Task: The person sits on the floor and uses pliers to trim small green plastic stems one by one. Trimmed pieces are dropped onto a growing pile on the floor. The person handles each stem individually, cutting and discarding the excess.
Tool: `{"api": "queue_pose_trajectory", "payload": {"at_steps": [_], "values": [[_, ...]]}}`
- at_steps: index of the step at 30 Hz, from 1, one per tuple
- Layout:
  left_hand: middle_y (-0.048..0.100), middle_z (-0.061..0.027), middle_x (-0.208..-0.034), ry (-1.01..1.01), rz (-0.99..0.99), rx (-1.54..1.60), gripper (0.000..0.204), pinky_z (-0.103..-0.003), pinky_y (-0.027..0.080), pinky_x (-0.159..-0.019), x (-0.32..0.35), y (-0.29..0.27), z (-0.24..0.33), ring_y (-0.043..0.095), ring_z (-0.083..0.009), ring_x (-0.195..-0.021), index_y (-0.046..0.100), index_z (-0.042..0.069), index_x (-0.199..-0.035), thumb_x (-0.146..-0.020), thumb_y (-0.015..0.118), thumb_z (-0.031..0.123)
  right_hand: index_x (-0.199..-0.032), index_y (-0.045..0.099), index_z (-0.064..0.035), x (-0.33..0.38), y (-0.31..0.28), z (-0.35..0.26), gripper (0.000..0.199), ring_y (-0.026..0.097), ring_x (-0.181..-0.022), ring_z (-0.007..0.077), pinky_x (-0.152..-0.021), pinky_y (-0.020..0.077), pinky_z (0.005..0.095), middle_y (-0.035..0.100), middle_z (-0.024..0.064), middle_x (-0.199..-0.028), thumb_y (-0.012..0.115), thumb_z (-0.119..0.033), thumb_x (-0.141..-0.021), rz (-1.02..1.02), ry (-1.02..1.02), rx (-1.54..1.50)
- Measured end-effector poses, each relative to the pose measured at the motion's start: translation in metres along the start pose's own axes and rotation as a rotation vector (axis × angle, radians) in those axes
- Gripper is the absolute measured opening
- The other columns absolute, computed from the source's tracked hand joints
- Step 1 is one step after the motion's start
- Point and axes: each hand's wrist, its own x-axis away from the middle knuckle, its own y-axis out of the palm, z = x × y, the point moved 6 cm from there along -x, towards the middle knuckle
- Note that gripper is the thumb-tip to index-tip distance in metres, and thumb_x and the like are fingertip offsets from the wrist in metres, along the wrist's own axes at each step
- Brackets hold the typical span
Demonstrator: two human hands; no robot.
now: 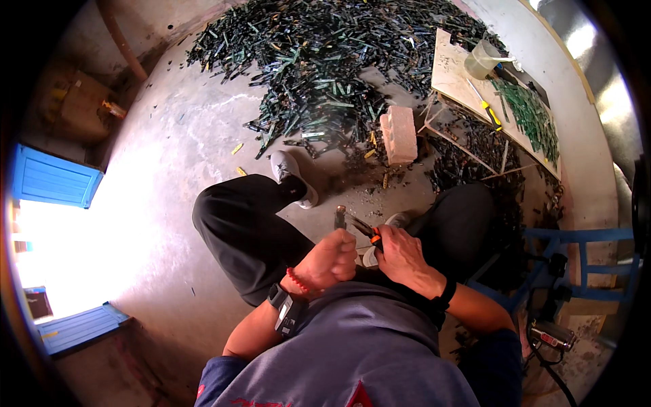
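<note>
My left hand (330,259) is closed in a fist around a narrow dark strip (340,218). The strip's brownish upper end sticks up out of the fist, and the rest is hidden in it. My right hand (405,256) grips pliers (365,229) with orange and black handles. Their metal jaws point up and left, close to the strip's upper end; whether they touch it I cannot tell. Both hands are in front of my lap, between my knees.
A large pile of dark and green strips (319,74) covers the floor ahead. Nearer stands a reddish brick block (399,136). To the right, a board (468,95) holds a clear plastic cup (481,60), a yellow-handled screwdriver (491,115) and green strips (529,114).
</note>
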Motion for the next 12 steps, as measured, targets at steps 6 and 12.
{"api": "queue_pose_trajectory", "payload": {"at_steps": [6,12], "values": [[0.023,0.0067,-0.049,0.006,0.019,0.018,0.030,-0.025,0.019,-0.040,0.0010,-0.0055,-0.0013,0.017,-0.0080,-0.040,0.033,0.015,-0.061,-0.088,0.042,0.023,-0.105,0.049,-0.0022,0.0002,0.0018,0.0057,0.034,0.055,-0.095,0.0321,-0.074,0.0448,0.0458,0.056,0.0140,-0.098,0.062,-0.014,-0.075,-0.004,0.041,0.022],[0.022,0.0068,-0.049,0.009,0.009,0.002,0.030,-0.024,0.019,-0.040,0.0000,-0.0055,-0.0028,0.018,-0.0079,-0.040,0.033,0.015,-0.061,-0.088,0.043,0.023,-0.104,0.049,-0.0021,-0.0020,0.0062,0.0015,0.034,0.055,-0.096,0.0331,-0.075,0.0447,0.0464,0.056,0.0143,-0.099,0.062,-0.014,-0.076,-0.049,0.056,0.064]]}}
